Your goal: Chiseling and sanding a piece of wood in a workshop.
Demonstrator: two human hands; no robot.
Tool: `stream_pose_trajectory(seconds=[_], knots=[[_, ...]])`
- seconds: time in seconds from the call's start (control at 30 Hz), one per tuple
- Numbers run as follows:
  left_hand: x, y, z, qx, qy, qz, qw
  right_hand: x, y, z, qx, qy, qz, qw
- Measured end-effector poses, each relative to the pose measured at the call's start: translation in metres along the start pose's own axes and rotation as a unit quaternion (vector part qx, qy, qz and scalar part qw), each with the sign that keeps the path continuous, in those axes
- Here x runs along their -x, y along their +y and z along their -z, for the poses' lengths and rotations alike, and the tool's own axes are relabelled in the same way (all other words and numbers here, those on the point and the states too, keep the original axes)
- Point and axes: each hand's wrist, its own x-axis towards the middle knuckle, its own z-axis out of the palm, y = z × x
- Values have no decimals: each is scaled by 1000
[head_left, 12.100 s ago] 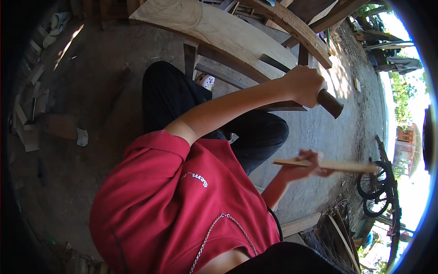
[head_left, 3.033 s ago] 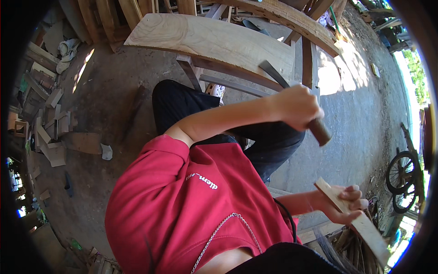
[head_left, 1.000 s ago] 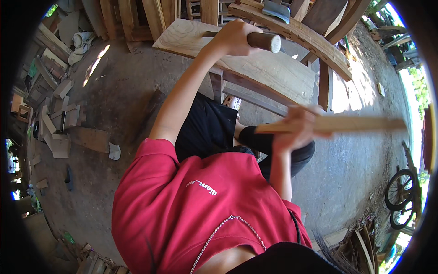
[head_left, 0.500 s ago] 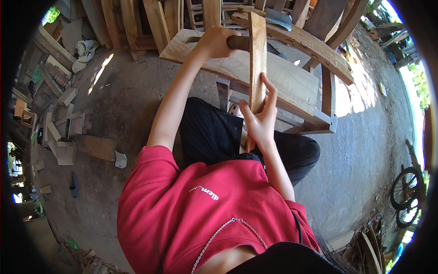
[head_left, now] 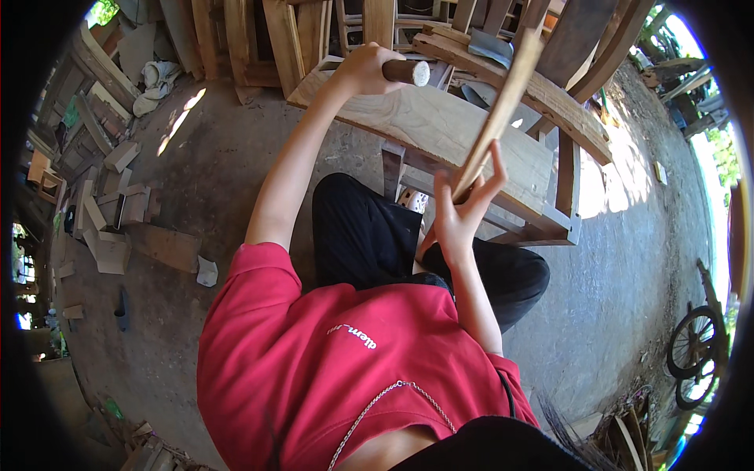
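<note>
My left hand is closed around a short dark brown cylinder with a pale round end, above the left part of a low wooden bench. Nearer to me, my right hand grips the lower part of a long thin wooden slat between thumb and fingers. The slat tilts with its top toward the far right, edge toward me and slightly blurred. A gap separates the cylinder from the slat. My crossed legs, in black trousers, lie below the bench's near side.
Wooden frames and a curved beam stand behind the bench. Wood offcuts lie on the concrete floor at left. A wheel is at far right, and boards lie at lower right.
The slat has swung from upright to tilted right and turned edge-on, moving away from the cylinder, whose pale end now shows. My right hand has turned with it; my left hand hardly moved.
</note>
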Motion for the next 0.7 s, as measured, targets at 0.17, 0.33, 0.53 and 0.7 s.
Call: stream_pose_trajectory(seconds=[0.17, 0.33, 0.53, 0.7], knots=[[1, -7, 1, -42, 4, 31, 999, -12, 3, -1, 117, -163, -42, 979], [5, -7, 10, -47, 4, 32, 998, -5, -4, 21, 55, -63, -10, 996], [-28, 50, -34, -37, -84, -41, 995, 18, -7, 93, -5, 73, -38, 997], [-59, 158, -91, 34, -157, -181, 970, 20, -22, 151, -9, 240, 14, 971]])
